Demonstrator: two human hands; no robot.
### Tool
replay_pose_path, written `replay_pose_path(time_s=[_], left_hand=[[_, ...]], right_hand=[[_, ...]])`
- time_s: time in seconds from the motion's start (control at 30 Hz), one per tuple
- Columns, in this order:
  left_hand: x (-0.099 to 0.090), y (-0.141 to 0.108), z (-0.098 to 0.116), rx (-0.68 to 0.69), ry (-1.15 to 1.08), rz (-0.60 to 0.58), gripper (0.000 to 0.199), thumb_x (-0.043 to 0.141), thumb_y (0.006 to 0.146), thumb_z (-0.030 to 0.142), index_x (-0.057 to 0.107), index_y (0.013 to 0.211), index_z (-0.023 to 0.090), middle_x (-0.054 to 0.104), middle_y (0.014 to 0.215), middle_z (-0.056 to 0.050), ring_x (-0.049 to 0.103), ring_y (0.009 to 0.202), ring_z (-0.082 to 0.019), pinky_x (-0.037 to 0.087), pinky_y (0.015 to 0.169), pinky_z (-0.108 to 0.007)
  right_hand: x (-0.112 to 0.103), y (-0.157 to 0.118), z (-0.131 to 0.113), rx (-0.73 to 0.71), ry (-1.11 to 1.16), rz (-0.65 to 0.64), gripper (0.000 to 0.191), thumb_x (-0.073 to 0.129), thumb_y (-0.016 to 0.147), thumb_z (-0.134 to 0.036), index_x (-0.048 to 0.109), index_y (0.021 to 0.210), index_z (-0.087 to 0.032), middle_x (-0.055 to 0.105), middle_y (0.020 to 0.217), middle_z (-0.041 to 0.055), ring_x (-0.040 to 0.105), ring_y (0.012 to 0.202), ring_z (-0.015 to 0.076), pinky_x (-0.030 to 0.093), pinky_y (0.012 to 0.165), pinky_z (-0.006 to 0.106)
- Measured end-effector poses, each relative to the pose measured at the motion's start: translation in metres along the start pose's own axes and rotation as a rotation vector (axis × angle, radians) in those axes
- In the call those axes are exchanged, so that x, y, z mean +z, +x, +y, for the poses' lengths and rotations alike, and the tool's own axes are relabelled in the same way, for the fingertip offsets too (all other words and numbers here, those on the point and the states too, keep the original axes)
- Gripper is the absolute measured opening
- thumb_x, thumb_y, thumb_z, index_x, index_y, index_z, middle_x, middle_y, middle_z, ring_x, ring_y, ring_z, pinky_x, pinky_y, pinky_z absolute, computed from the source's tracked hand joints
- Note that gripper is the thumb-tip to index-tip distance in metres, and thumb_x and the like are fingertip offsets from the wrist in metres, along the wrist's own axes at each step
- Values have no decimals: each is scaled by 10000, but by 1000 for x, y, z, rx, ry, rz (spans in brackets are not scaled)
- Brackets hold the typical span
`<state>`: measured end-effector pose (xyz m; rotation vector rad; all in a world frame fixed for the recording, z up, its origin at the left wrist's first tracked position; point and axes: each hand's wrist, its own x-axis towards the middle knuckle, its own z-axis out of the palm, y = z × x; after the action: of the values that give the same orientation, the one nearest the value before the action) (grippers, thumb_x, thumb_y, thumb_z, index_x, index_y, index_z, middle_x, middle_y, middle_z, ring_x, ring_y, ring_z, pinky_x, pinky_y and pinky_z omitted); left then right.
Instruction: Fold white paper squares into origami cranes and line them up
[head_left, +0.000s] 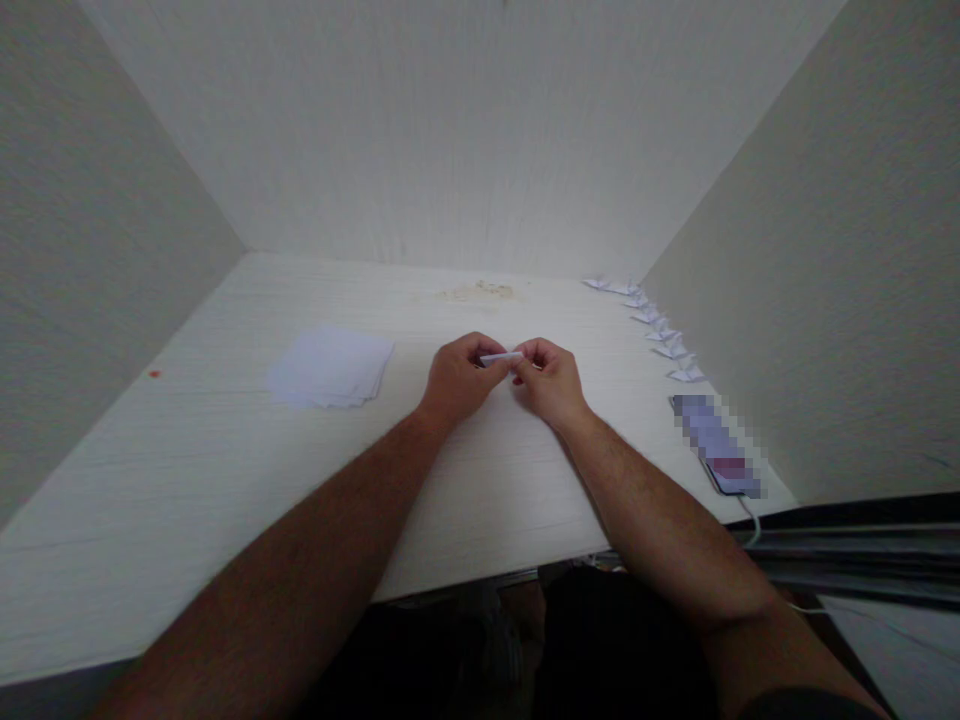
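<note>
A small folded piece of white paper [501, 357] is held between my two hands over the middle of the table. My left hand [466, 377] pinches its left part with thumb and fingers. At the other end, the thumb and fingers of my right hand [551, 380] close on the paper's right edge. The fingertips of both hands nearly meet, and they hide part of the folds. To the left of my hands lies a stack of white paper sheets [337, 365], slightly fanned out.
Several small folded paper figures [664, 335] line the table's right edge by the wall. Nearer to me lies a phone [712, 445], its screen blurred, with a white cable [753, 520]. Crumbs or a stain [480, 291] mark the back. Walls enclose the white table [225, 440].
</note>
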<state>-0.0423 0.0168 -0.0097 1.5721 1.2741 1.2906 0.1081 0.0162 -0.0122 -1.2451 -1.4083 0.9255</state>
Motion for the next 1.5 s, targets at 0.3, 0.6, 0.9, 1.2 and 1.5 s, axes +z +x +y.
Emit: replay_pose_path(time_s=[0.3, 0.6, 0.9, 1.2, 1.5], left_hand=[[1, -2, 6, -94, -148, 6, 279, 833, 662, 417, 704, 688, 171, 652, 622, 11, 493, 556, -99, 370, 551, -251], [3, -1, 2, -176, -417, 13, 239, 869, 575, 339, 720, 660, 174, 666, 615, 7, 551, 584, -111, 437, 610, -265], [3, 2, -4, -281, -647, -54, 151, 813, 584, 265, 756, 685, 168, 710, 687, -28, 615, 664, -138, 470, 688, -290], [5, 1, -8, -212, -554, -48, 231, 883, 582, 301, 729, 699, 174, 658, 622, 1, 539, 590, -102, 402, 602, -254], [5, 1, -4, -293, -702, -38, 206, 873, 541, 267, 722, 648, 178, 717, 687, -18, 614, 652, -127, 476, 710, -296]], right_hand=[[0, -2, 2, -44, 29, 13, 237, 717, 735, -415, 619, 737, -199, 590, 640, -25, 488, 547, 100, 402, 543, 249], [0, -3, 0, -68, 68, 23, 245, 730, 729, -423, 624, 728, -202, 580, 631, -23, 484, 555, 107, 391, 541, 252], [-2, -2, -2, -73, 71, 54, 200, 712, 724, -392, 640, 730, -206, 594, 616, -24, 501, 553, 114, 402, 545, 256], [0, -4, -1, -82, 58, 47, 195, 705, 736, -392, 636, 742, -209, 618, 643, -17, 524, 585, 121, 419, 562, 259], [0, -4, 0, -57, 67, 47, 201, 709, 727, -398, 638, 749, -210, 580, 616, -30, 509, 583, 119, 405, 555, 253]])
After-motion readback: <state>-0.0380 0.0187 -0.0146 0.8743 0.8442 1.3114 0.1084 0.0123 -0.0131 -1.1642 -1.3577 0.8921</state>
